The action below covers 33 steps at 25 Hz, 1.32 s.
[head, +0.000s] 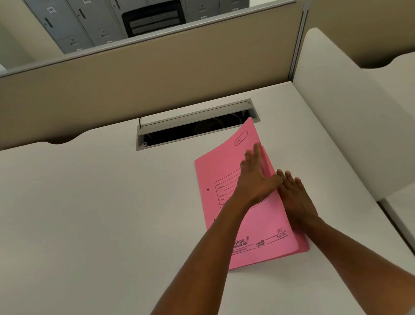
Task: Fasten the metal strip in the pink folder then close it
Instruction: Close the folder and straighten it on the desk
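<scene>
The pink folder lies on the white desk, right of centre, printed front cover up. Its far right corner curls up off the pages below. My left hand lies flat on the cover, fingers spread and pointing away from me. Beside it, my right hand rests flat on the folder's right edge, thumb side touching the left hand. Neither hand grips anything. The metal strip is hidden under the cover.
A cable slot with a raised grey lid opens in the desk just beyond the folder. Beige partition panels wall the back, and a white side panel stands on the right. Grey lockers are behind.
</scene>
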{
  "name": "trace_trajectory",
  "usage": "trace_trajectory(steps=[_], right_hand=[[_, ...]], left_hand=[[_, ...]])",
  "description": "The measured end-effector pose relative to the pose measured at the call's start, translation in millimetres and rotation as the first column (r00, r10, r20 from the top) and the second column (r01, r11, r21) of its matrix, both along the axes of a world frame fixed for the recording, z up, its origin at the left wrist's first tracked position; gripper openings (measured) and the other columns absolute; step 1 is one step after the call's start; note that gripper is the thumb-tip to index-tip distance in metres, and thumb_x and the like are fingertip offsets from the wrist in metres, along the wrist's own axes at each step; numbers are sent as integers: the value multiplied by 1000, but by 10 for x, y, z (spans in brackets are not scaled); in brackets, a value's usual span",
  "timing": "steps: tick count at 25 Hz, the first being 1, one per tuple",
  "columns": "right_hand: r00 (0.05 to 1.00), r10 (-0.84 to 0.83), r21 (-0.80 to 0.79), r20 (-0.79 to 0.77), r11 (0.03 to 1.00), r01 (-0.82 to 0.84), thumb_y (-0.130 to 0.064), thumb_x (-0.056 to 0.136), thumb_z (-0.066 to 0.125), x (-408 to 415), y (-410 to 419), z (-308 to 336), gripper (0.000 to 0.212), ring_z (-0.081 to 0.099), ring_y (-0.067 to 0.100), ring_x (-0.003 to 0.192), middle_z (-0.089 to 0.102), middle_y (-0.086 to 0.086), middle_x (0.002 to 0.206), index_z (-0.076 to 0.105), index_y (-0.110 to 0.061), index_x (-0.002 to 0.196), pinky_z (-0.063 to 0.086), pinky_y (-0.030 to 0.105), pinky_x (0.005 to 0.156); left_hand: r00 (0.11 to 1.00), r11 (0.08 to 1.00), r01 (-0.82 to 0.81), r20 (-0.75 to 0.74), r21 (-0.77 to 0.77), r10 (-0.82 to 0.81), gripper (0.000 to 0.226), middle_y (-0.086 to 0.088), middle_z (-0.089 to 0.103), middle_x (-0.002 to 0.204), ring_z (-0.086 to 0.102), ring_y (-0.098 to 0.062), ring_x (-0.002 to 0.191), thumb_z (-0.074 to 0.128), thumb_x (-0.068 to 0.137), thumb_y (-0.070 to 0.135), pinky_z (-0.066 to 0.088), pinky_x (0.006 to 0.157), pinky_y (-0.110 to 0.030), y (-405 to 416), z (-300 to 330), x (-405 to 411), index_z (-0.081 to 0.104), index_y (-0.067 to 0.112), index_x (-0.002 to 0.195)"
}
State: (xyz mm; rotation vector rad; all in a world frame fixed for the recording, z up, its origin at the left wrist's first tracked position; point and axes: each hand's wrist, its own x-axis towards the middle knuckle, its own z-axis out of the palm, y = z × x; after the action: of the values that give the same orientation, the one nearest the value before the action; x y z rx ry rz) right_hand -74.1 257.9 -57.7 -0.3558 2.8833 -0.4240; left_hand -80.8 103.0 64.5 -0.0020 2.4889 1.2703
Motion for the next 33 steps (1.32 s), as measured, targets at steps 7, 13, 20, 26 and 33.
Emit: trace_trajectory(steps=[7,13,20,26,33], right_hand=[[999,43,33,3,998,-44,-44,102,37,-118,226,-78,73,-13,25,152,-7,6,165,-3,-15,155,-6,44,124],[999,9,19,-43,1000,-8,-30,105,26,-168,477,-147,56,-8,19,152,0,2,166,4,-18,155,-4,40,125],[994,-11,73,-111,997,19,-35,99,15,-157,478,-198,60,0,22,153,7,3,165,9,-16,155,1,41,125],[995,-69,77,-75,994,75,-34,101,18,-163,387,-175,58,4,24,153,11,5,165,13,-15,155,3,42,124],[912,-402,-67,-85,915,397,-38,97,48,-100,-74,101,43,51,32,113,56,13,128,56,-15,132,45,43,92]], left_hand=[[994,972,93,-39,-215,-104,104,-2,-21,164,-15,-33,151,59,86,50,7,117,-62,202,-358,-59,-20,35,153],[985,929,165,10,-331,-171,102,-6,-25,163,-21,-35,149,53,86,53,-4,117,-59,394,-701,9,-22,34,152],[963,830,269,137,-488,-231,105,-9,-27,162,-25,-33,148,60,84,50,-10,119,-52,372,-1060,116,-14,29,156],[962,824,273,117,-496,-248,105,-7,-26,162,-26,-29,148,61,83,48,-12,118,-50,322,-1114,116,-12,31,156],[990,873,91,-52,-478,-131,86,-9,-4,166,-4,-31,153,52,94,44,5,123,-50,19,-1050,165,2,16,158]])
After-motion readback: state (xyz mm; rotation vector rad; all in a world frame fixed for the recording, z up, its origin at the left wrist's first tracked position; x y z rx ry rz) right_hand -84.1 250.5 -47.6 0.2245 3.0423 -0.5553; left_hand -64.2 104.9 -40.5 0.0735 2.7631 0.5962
